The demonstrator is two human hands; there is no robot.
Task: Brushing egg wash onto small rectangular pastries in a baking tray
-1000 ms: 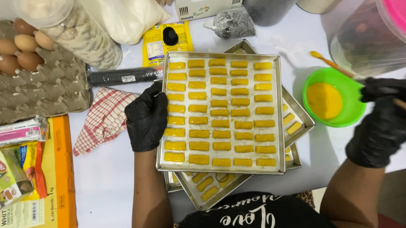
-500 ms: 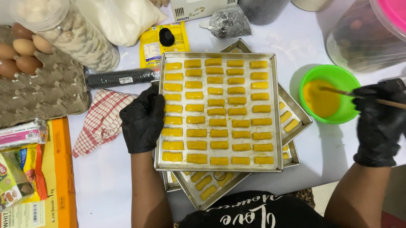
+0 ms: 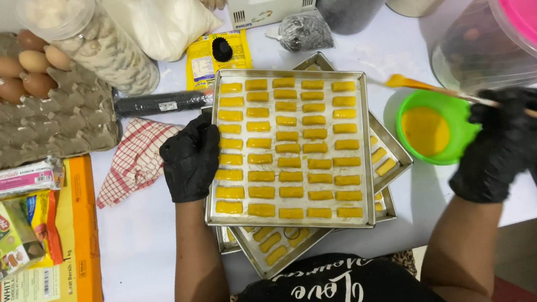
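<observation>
A: Left hand (image 3: 190, 158)?
B: Gloved, lying flat w/ fingers loose on the top tray (image 3: 222, 215), its left rim.
A: Right hand (image 3: 504, 142)?
B: Gripping a brush (image 3: 433, 87), tip hovering btwn tray and green bowl (image 3: 466, 144), just right of tray.

I see a dull metal baking tray (image 3: 210, 175) under glossy yellow dough pieces (image 3: 287, 149); at three o'clock, a smooth green plastic bowl (image 3: 453, 101); matt black gloves; at nine, checked cloth (image 3: 132, 158), rough cardboard egg carton (image 3: 43, 124).

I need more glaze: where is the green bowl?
In the head view, the green bowl sits right of the baking tray, beside the right hand.
</observation>
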